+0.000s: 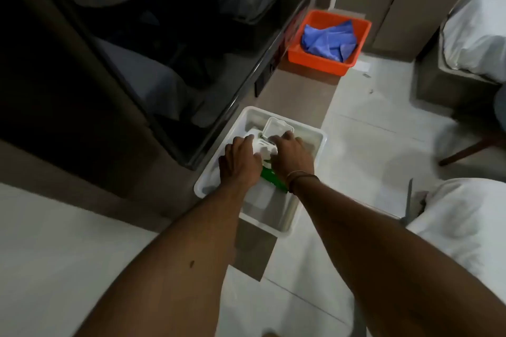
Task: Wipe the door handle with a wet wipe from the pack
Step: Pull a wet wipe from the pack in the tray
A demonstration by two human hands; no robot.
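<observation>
The head view shows both hands inside a white plastic tray on the floor. The left hand lies flat, pressing on the white and green wet wipe pack. The right hand has its fingers curled at the opening under the raised white flip lid; whether it pinches a wipe, I cannot tell. An orange plastic tub with blue cloth stands well apart.

The picture is dim overall, with soft indoor light and no hard shadows. The dark glass panel at upper left reflects the room faintly. The white tray and the pale floor are the brightest parts. Motion blur softens the whole frame. The wide lens bends straight lines near the edges.
</observation>
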